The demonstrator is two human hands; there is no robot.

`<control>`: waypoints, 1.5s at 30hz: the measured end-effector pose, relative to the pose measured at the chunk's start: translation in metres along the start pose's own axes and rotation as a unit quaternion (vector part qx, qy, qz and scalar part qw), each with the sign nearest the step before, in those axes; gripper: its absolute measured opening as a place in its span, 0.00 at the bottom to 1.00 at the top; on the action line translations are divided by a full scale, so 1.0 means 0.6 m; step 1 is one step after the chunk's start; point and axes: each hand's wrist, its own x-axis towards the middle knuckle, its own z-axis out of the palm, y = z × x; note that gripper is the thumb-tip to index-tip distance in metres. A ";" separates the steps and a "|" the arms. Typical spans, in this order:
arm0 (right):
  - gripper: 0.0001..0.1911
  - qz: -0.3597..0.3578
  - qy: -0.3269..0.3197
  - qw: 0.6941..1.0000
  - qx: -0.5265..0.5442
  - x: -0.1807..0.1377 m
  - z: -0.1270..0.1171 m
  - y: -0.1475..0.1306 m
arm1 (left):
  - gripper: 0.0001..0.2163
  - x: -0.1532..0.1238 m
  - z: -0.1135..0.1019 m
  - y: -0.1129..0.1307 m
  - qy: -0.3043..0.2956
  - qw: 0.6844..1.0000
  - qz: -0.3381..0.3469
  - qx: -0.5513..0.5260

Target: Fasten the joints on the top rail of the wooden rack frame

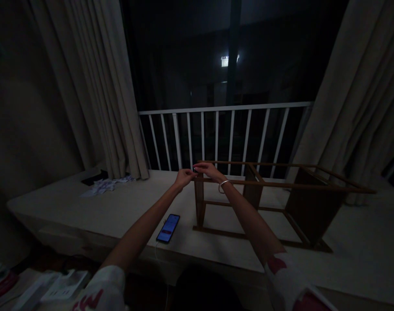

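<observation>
A brown wooden shelf frame (261, 185) lies on its side on the pale window ledge. At its left end, by the upper corner, my left hand (184, 178) pinches with thumb and forefinger. My right hand (209, 170), a silver bangle on its wrist, reaches over the upper rail and is closed against the same corner. The fingertips of both hands nearly meet around a tiny dark thing, too small and dim to name. Below my left hand a phone (168, 228) lies with its screen lit, a white cable running from its lower end.
A white railing (225, 108) stands behind the ledge (132, 216), before a dark window. Long curtains (106, 86) hang at both sides. Crumpled patterned paper or cloth (107, 185) lies at the left. A white power strip (65, 286) is at the lower left.
</observation>
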 end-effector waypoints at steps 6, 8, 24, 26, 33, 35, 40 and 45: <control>0.18 -0.001 0.000 1.000 -0.008 -0.002 -0.001 -0.003 | 0.14 0.004 0.001 -0.009 -0.006 1.000 -0.002 -0.003; 0.17 0.004 0.004 1.000 -0.003 -0.002 -0.001 -0.004 | 0.15 0.005 0.000 -0.011 -0.002 1.000 -0.004 -0.001; 0.14 0.027 0.075 0.997 0.006 -0.002 0.006 -0.012 | 0.15 0.000 -0.001 0.000 0.008 1.000 -0.026 -0.008; 0.14 0.029 0.075 0.997 0.002 -0.001 0.005 -0.009 | 0.15 0.000 -0.001 -0.002 0.023 0.999 -0.022 0.000; 0.17 0.025 0.076 0.996 0.028 0.001 0.002 -0.008 | 0.14 0.007 0.000 -0.019 0.046 0.998 0.011 0.034; 0.18 0.024 0.072 0.997 0.030 0.000 0.001 -0.009 | 0.14 0.008 0.001 -0.020 0.045 0.998 0.015 0.042; 0.15 0.017 0.042 0.999 -0.010 0.000 0.000 -0.004 | 0.12 0.000 0.003 -0.008 0.046 0.996 0.045 0.069; 0.15 0.031 0.006 0.999 0.004 -0.001 0.000 -0.004 | 0.11 -0.006 0.001 0.001 0.048 0.992 0.067 0.096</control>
